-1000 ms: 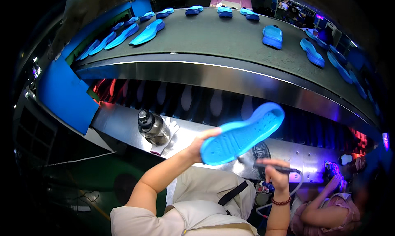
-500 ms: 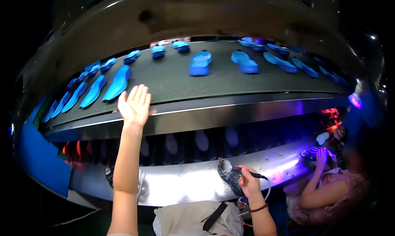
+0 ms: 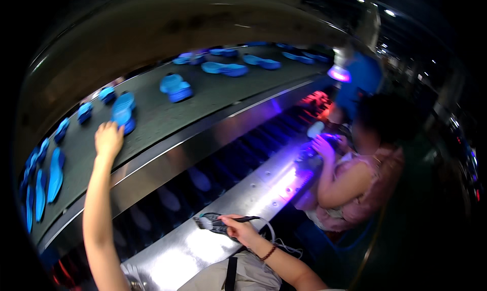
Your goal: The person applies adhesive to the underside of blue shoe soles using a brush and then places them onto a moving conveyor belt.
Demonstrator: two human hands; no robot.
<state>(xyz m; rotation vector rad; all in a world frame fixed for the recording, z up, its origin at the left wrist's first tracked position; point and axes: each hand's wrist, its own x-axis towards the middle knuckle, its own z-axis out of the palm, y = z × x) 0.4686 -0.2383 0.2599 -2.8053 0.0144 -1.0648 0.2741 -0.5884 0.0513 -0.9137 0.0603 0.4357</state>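
Gripping a dark-handled brush (image 3: 219, 222), the right hand (image 3: 242, 230) is closed around its handle, bristle head pointing left over the shiny steel ledge (image 3: 264, 189) that runs below the belt. Up and to the left, the left hand (image 3: 108, 139) is stretched out at the end of a raised arm, fingers loosely spread and resting on the dark conveyor belt (image 3: 152, 118); its grip is open and holds nothing. Its fingertips are touching or just short of a blue shoe sole (image 3: 123, 112), which lies flat on the belt, long and rounded, bright blue with a slightly raised rim.

More blue soles sit on the belt: a stubby pair (image 3: 176, 87) near the middle, a longer pair (image 3: 224, 68) farther right, and a row (image 3: 43, 182) bending along the left rim. No trays or boxes show; the soles lie bare on the belt surface. Under the belt edge, pale sole shapes are mirrored in the steel panel (image 3: 198, 179).

At the right, another person in a pink top (image 3: 378, 184) sits beside the ledge with a hand (image 3: 323, 146) raised under violet light, near a lamp (image 3: 339, 74) glowing purple.
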